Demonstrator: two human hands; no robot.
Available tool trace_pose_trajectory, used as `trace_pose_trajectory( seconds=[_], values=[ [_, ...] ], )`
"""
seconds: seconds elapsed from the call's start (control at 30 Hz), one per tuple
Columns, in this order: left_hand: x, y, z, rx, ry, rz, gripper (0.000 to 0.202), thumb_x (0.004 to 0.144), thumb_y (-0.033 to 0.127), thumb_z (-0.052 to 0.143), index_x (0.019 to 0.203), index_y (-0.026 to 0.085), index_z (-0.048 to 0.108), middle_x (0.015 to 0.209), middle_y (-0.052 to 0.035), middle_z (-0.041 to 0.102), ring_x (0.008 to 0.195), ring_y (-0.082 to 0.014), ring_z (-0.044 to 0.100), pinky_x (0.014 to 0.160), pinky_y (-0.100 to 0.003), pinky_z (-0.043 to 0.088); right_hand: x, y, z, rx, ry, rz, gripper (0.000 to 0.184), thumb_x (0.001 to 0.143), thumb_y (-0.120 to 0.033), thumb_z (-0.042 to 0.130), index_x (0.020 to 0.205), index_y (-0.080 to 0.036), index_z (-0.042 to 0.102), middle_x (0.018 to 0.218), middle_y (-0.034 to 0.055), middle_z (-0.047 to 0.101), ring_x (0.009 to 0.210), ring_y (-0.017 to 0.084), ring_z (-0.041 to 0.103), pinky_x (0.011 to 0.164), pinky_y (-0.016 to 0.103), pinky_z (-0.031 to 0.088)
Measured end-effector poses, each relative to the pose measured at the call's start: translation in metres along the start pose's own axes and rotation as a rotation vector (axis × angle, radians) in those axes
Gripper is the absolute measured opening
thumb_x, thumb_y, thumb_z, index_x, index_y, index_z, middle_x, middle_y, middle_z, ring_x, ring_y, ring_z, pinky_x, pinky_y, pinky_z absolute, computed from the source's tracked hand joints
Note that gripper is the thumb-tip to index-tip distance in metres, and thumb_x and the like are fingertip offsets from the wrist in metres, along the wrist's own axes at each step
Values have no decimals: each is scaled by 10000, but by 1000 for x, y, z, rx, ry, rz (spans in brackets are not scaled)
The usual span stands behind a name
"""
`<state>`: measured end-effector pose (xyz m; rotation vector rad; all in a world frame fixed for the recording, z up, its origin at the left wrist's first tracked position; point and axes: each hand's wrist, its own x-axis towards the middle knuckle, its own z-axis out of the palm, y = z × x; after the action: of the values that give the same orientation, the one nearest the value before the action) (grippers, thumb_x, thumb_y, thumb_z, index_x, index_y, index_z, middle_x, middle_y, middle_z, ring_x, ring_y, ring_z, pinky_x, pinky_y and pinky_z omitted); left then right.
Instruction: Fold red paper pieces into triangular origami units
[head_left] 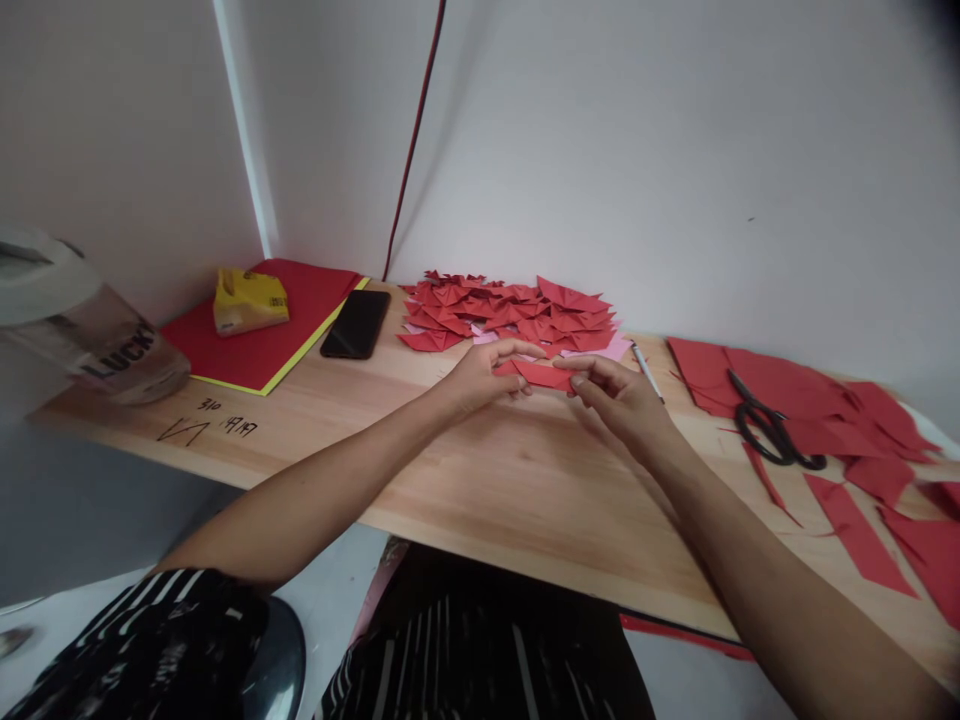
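Both hands pinch one folded red paper piece, a flat, creased, pointed shape: the left hand nips its left end between thumb and fingertips, the right hand its right end. Just behind it lies a heap of folded red pieces. To the right, black scissors rest on red offcuts. Pale wooden tabletop, matte white walls.

From head height, the surface is looked down upon at close range, the wall faced at 12 o'clock.
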<state>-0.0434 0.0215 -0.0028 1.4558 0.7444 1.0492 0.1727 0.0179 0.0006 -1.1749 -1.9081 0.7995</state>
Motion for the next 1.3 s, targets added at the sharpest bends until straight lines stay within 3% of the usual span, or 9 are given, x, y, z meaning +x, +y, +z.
trace_pose_trajectory(
  seconds=[0.23,0.47,0.53,0.63,0.77,0.93,1.13,1.3],
  values=[
    [0,2,-2,-169,2,-65,615,610,-21,544,1207,123,553,1115,-131,649,827,-161,684,764,-297,549,0,-5,-3,-48,73,27,311,827,-321,550,1068,-192,698,718,8,592,620,133,499,625,285,404],
    [-2,5,-5,-61,56,-43,557,621,18,593,1153,182,624,1340,-138,528,1070,-226,607,780,-271,538,0,-3,-3,-30,90,5,302,826,-317,557,1060,-191,699,707,12,603,616,133,513,623,290,414],
    [-2,5,-4,-30,61,-29,487,655,46,601,1122,177,646,1290,-131,568,1035,-209,617,758,-258,528,0,-4,-3,-34,83,12,299,823,-313,561,1061,-192,696,698,6,588,614,133,507,632,294,412],
    [-1,4,-4,-8,78,-9,362,695,79,605,1045,140,676,1079,-108,666,842,-139,650,697,-232,505,0,-4,-3,-20,70,18,306,818,-307,568,1076,-194,687,756,15,605,631,132,502,643,296,408],
    [2,-1,-5,19,92,23,297,709,103,627,998,111,698,825,-59,684,685,-98,628,621,-208,480,0,0,-1,-6,45,12,309,817,-306,576,1089,-200,678,780,13,605,633,131,483,629,290,393],
    [4,-6,-5,164,106,67,323,725,85,601,1015,146,728,746,-28,688,632,-82,613,608,-194,478,0,0,1,18,20,3,308,831,-319,574,1095,-198,675,741,1,584,633,130,481,620,282,379],
    [2,-6,0,197,149,65,198,745,187,655,915,147,747,869,-53,716,572,-66,581,578,-204,485,-1,-2,3,53,15,27,269,833,-346,577,1024,-200,697,890,30,663,663,126,504,621,273,383],
    [0,-2,4,222,189,31,145,731,233,685,803,114,729,636,2,634,522,-60,524,521,-176,415,-2,2,5,42,13,74,271,831,-388,577,975,-191,694,741,0,618,614,122,498,580,261,372]
  ],
)
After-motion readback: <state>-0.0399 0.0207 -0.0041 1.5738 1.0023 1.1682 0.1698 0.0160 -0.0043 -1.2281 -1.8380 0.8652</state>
